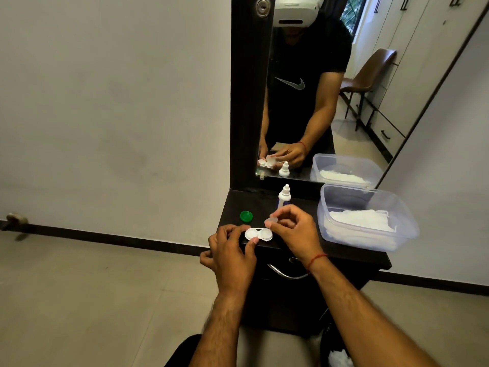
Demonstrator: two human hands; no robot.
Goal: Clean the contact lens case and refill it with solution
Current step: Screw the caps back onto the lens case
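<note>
A white two-well contact lens case [258, 234] is held just above the dark dresser top [352, 254]. My left hand [230, 254] pinches its left end between thumb and fingers. My right hand [293, 229] holds a small pale cap [271, 221] just above the case's right well. Both wells show without caps. A green cap [246, 216] lies on the dresser top to the left. A small white solution bottle [284, 196] with a purple label stands upright behind my right hand.
A clear plastic box [366, 217] with white tissues sits at the right of the dresser top. The mirror [317, 88] rises behind it. A drawer handle [285, 274] sticks out below the front edge. Crumpled white tissue [340, 358] lies on the floor.
</note>
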